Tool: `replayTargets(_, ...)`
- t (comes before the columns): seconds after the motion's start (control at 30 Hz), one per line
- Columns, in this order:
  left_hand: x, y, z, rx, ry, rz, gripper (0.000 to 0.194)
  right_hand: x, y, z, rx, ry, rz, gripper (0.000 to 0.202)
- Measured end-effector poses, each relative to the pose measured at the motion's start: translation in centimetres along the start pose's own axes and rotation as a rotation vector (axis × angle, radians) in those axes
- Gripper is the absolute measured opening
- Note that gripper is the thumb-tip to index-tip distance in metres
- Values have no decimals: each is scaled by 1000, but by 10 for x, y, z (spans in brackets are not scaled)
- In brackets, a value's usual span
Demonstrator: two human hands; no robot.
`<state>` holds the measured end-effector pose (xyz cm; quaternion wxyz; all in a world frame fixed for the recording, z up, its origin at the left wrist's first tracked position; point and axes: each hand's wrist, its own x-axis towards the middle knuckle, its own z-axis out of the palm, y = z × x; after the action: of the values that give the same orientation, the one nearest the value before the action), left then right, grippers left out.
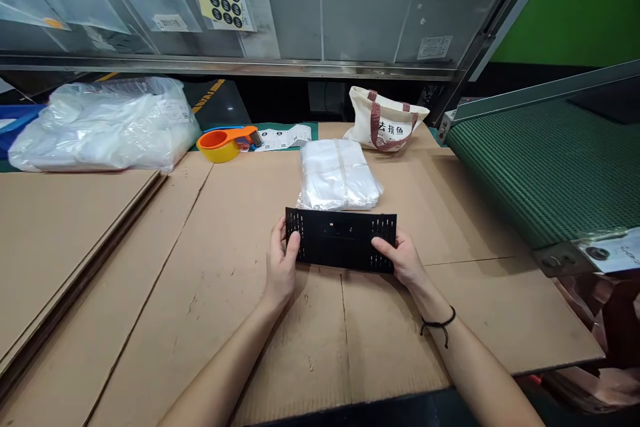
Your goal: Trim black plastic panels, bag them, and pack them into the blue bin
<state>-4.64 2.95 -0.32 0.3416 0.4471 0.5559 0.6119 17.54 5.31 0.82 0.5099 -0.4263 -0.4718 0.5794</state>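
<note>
Between my two hands is a flat black panel (335,243), wide and rectangular, with rows of small slots near both ends and a few small holes in its upper middle. My left hand (284,257) grips its left end, thumb on the front face and fingers behind. At the right end my right hand (403,257) holds it the same way; a black cord bracelet (438,325) is on that wrist. Just beyond the panel lies a stack of clear plastic bags (340,173), tied with a band. The panel's back is hidden from me.
Cardboard (220,307) covers the table. Farther back are a large plastic-wrapped bundle (105,123), an orange tape dispenser (225,142), a printed paper (284,137) and a canvas bag (386,120). A green conveyor belt (555,153) stands at right, stacked cardboard (65,227) at left.
</note>
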Motion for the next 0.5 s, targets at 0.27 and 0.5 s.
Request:
replayTargets(0.27, -17, 2, 2, -43, 45, 297, 54, -8, 1, 5, -685, 257, -704, 37)
replayTargets(0.5, -18, 1, 5, 19, 44, 347, 54, -2, 10, 2, -559, 319, -590, 71)
